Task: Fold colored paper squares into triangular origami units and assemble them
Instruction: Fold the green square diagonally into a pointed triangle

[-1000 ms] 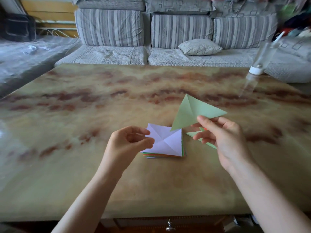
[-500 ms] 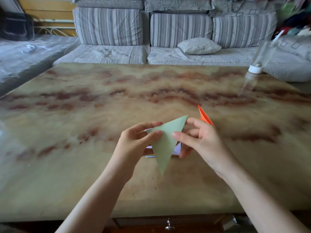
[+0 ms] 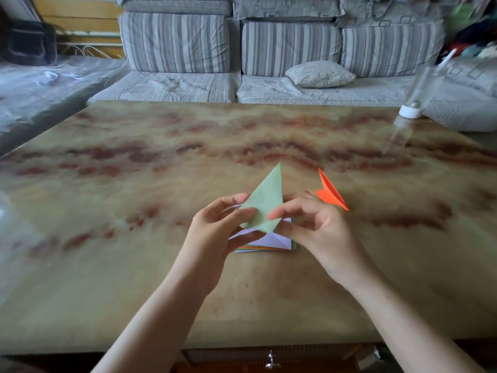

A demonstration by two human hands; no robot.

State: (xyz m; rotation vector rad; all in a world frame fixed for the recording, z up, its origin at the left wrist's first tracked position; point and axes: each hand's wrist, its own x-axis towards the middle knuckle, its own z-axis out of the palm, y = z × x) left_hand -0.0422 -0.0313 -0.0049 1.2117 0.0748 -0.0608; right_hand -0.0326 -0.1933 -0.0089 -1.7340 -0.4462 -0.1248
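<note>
A pale green paper triangle (image 3: 265,201) is held above the table between both hands, its long tip pointing up and away. My left hand (image 3: 215,235) pinches its lower left edge. My right hand (image 3: 312,227) grips its lower right corner with thumb and forefinger. Under the hands lies a stack of colored paper squares (image 3: 269,242) with a creased white-lilac sheet on top. An orange folded unit (image 3: 329,192) sits on the table just beyond my right hand, partly hidden by the fingers.
The marbled table (image 3: 134,211) stretches wide on all sides. A clear plastic bottle (image 3: 416,92) with a white cap stands upside down at the far right edge. A striped sofa (image 3: 242,49) with a cushion lies behind the table.
The green triangle went from my right hand alone to both hands. It has turned from pointing down to pointing up. The orange unit came into view behind my right hand.
</note>
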